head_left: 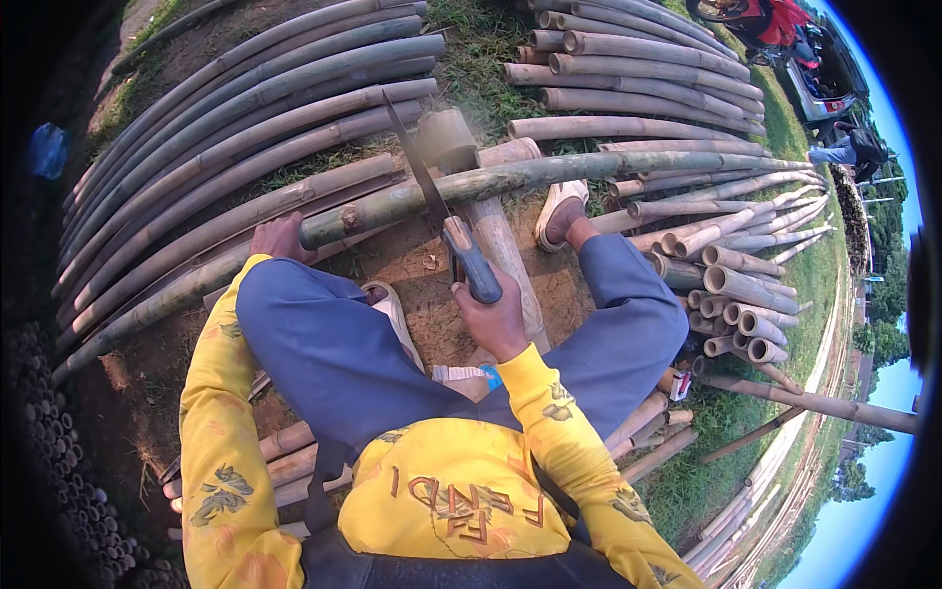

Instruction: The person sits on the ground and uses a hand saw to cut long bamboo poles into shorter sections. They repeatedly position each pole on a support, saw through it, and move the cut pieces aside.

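My right hand (493, 316) is closed around the dark handle of a handsaw (416, 162). The blade points up and away, lying across a long greenish bamboo pole (549, 173) that runs from in front of my left knee toward the far right. By the pole's near left end, my left hand (282, 238) is closed, with its fingers partly hidden. It appears to grip the bamboo there. Beneath the pole, between my legs, lies a thick round log (505, 265), and a cut stump (446, 139) stands just beyond the blade.
Rows of long bamboo poles (245, 98) lie at the left and far right (648, 69). Shorter bamboo lengths (746, 294) are stacked on my right, near a bamboo rail (814, 401). A red motorcycle (770, 25), a vehicle (819, 93) and a person (854, 147) are far right.
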Motion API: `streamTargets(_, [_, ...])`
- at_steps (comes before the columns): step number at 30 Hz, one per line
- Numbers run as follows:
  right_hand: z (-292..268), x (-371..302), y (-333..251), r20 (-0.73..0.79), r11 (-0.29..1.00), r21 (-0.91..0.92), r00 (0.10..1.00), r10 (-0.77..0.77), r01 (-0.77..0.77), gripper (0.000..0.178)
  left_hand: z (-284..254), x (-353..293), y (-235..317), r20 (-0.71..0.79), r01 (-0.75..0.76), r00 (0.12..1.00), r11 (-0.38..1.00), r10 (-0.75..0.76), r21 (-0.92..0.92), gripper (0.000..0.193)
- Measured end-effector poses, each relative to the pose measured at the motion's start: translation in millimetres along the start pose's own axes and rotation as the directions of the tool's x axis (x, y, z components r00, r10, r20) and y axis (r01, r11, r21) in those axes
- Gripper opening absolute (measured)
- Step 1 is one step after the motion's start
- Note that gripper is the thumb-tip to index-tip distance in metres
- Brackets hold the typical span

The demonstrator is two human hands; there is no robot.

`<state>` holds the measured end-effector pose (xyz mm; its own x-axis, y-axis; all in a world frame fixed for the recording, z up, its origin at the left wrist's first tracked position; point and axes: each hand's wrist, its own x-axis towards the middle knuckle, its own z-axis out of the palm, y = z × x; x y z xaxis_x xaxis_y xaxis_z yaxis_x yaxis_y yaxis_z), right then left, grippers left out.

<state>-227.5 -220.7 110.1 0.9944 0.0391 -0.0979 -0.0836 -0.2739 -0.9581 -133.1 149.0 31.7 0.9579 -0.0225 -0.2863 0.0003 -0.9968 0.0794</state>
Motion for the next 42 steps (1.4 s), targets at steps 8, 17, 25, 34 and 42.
streamTargets(8, [-71,-125,-39,0.045,0.982,-0.051,0.982,0.182,-0.180,0.020,5,-13,1,0.067,0.057,0.996,0.998,-0.056,-0.013,0.060])
streamTargets(17, [-28,-51,-17,0.059,0.992,0.001,0.990,0.127,-0.128,0.017,16,0,-17,0.060,0.019,0.998,1.000,-0.020,0.018,0.062])
streamTargets(25, [-40,-69,13,-0.012,0.994,-0.100,0.999,0.037,-0.038,0.019,6,21,-13,0.096,0.014,0.995,1.000,-0.013,-0.014,0.065])
streamTargets(34, [4,-52,-3,-0.016,0.997,-0.058,0.998,0.055,-0.056,0.017,2,49,-24,0.096,0.004,0.995,0.999,0.000,-0.040,0.070])
streamTargets(42, [-59,-113,9,-0.024,0.980,-0.070,0.983,0.183,-0.184,0.017,-10,33,-12,0.114,0.039,0.993,0.999,-0.035,-0.032,0.073])
